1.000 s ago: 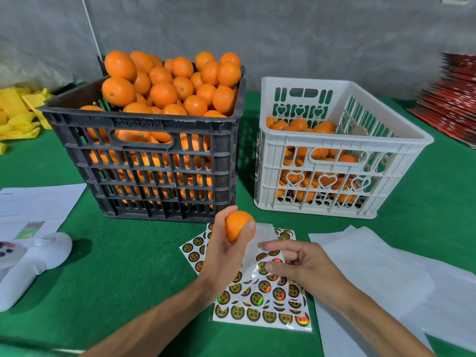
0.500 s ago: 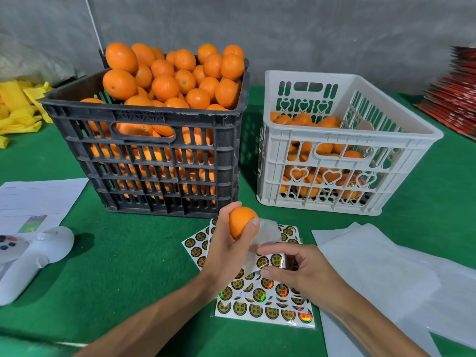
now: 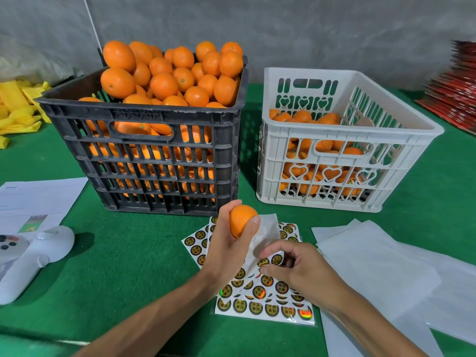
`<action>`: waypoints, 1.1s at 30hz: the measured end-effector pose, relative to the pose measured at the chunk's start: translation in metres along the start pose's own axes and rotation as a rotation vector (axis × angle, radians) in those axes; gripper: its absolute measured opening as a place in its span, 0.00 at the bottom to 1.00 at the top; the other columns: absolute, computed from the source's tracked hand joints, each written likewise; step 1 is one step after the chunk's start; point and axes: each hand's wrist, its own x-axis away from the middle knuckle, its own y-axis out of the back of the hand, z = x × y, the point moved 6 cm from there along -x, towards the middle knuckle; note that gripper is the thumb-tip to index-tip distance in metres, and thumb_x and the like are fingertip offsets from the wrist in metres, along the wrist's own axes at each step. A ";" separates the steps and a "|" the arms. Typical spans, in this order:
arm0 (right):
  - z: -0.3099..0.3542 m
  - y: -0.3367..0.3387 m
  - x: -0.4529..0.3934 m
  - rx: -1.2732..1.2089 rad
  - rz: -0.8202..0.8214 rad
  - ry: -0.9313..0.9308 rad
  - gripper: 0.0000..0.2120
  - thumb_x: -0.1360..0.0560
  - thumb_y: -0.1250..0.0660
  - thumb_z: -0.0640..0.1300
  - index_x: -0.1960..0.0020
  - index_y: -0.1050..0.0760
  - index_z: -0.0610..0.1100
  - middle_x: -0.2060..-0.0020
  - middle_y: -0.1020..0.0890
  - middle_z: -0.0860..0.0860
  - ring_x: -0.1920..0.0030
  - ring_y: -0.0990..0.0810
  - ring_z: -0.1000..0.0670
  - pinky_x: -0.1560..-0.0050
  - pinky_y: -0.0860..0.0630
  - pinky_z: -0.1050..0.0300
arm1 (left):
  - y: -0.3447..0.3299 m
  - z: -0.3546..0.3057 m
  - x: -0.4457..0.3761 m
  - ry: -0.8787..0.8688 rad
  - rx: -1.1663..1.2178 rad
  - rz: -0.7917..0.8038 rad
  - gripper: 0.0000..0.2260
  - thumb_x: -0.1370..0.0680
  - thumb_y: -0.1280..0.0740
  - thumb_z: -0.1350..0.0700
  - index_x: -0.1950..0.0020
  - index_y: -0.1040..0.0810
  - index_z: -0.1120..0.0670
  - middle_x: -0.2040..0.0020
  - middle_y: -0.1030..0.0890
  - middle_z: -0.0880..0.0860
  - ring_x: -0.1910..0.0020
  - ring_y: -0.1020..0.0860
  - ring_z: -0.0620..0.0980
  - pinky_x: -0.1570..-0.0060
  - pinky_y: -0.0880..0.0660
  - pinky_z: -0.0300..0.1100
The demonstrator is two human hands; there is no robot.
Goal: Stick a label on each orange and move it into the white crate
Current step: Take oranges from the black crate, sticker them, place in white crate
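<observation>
The left hand [image 3: 226, 249] gripped an orange [image 3: 242, 220] upright, just above-left of the right hand [image 3: 296, 269], whose fingertips pinched a label [image 3: 263, 262] off the sheet [image 3: 265, 309].

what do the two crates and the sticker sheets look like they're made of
The black crate and white crate both look like moulded rigid plastic: slotted walls, cut-out handles, a slight sheen. The white one has heart-shaped openings. The sticker sheets seem to be glossy paper backing with round foil-like labels; some flash rainbow glare, which suggests a holographic finish, though that is only a guess.
</observation>
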 end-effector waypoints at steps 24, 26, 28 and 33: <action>0.006 0.006 0.006 -0.169 0.039 0.070 0.07 0.26 0.23 0.54 0.49 0.14 0.53 0.67 0.22 0.54 0.70 0.33 0.47 0.68 0.33 0.56 | -0.003 0.000 0.002 -0.004 0.016 0.036 0.22 0.19 0.30 0.42 0.27 0.32 0.41 0.44 0.26 0.33 0.46 0.20 0.39 0.49 0.23 0.31; 0.011 0.018 0.007 -0.243 -0.017 0.070 0.09 0.27 0.22 0.52 0.50 0.14 0.50 0.62 0.24 0.47 0.63 0.27 0.45 0.59 0.28 0.55 | -0.003 -0.001 0.002 -0.005 0.022 0.045 0.23 0.20 0.31 0.41 0.27 0.32 0.40 0.42 0.26 0.37 0.48 0.19 0.39 0.52 0.22 0.32; 0.015 0.037 0.006 -0.347 -0.178 0.058 0.08 0.29 0.22 0.48 0.52 0.14 0.47 0.51 0.19 0.50 0.51 0.19 0.46 0.50 0.23 0.60 | -0.004 -0.001 0.002 0.022 0.021 0.058 0.23 0.21 0.32 0.38 0.28 0.32 0.38 0.41 0.26 0.45 0.56 0.19 0.39 0.57 0.22 0.34; 0.043 0.040 -0.010 -0.382 -0.232 0.090 0.06 0.28 0.25 0.50 0.52 0.12 0.51 0.37 0.21 0.63 0.35 0.23 0.62 0.38 0.28 0.63 | -0.008 -0.009 0.000 0.023 0.021 0.123 0.21 0.19 0.36 0.35 0.28 0.33 0.37 0.39 0.24 0.50 0.52 0.18 0.41 0.53 0.21 0.35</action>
